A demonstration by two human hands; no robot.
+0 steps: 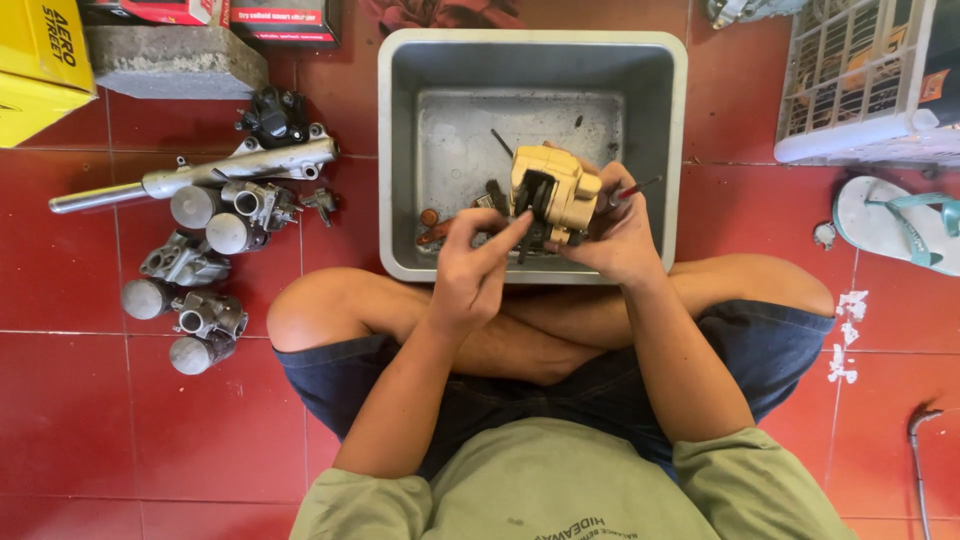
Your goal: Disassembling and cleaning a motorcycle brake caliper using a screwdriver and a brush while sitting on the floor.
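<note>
Above the grey tray [400, 150], right hand [615, 235] fingers grip a gold brake caliper [555, 190], left hand [475, 265] fingers pinching a dark pad [527, 215] partly seated in it; loose parts [435, 225] remain in the tray.

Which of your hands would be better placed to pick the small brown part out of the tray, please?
Left, probably: the left hand is nearer the small brown part in the grey tray, pinching only a dark piece, while the right hand grips the tan caliper.
</note>
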